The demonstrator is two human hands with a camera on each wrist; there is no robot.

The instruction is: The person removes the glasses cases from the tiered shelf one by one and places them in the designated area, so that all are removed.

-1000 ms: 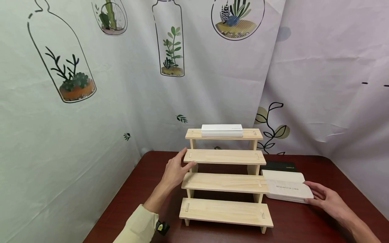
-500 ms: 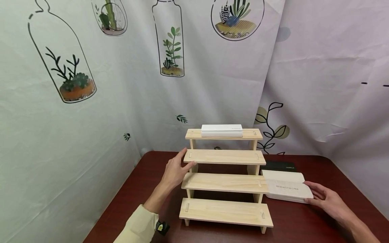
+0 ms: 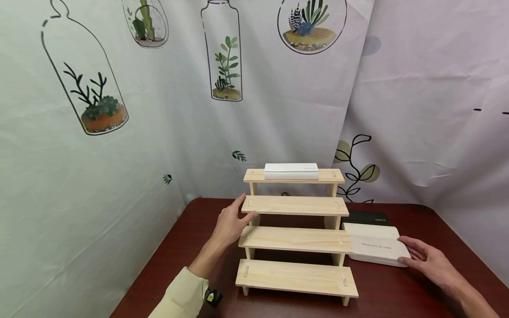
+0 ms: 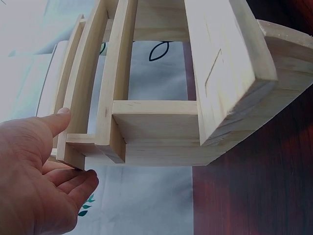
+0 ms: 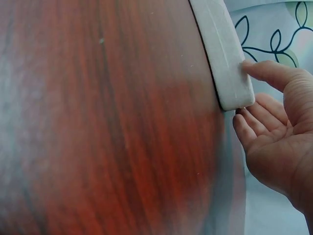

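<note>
A light wooden stepped stand [image 3: 292,240] with tiered shelves stands on the dark red table [image 3: 163,265]. My left hand [image 3: 230,223] grips the left end of its second shelf from the top; the left wrist view shows the thumb on one face and fingers curled round the edge. At the stand's right lies a flat white box [image 3: 375,249] with faint grey lettering, too blurred to read. My right hand [image 3: 431,263] holds the box's right end, thumb at its front corner. In the right wrist view, fingers [image 5: 254,120] curl at the box's end. The stand hides the box's left edge.
Lying on the top shelf is a long white case [image 3: 291,171]. A black case [image 3: 366,217] lies behind the white box, partly hidden by the stand. A wall cloth [image 3: 191,128] printed with plants in jars hangs close behind and left of the table.
The head view has shifted very slightly. Both hands keep their places on the stand and the white box, and neither thing has visibly moved.
</note>
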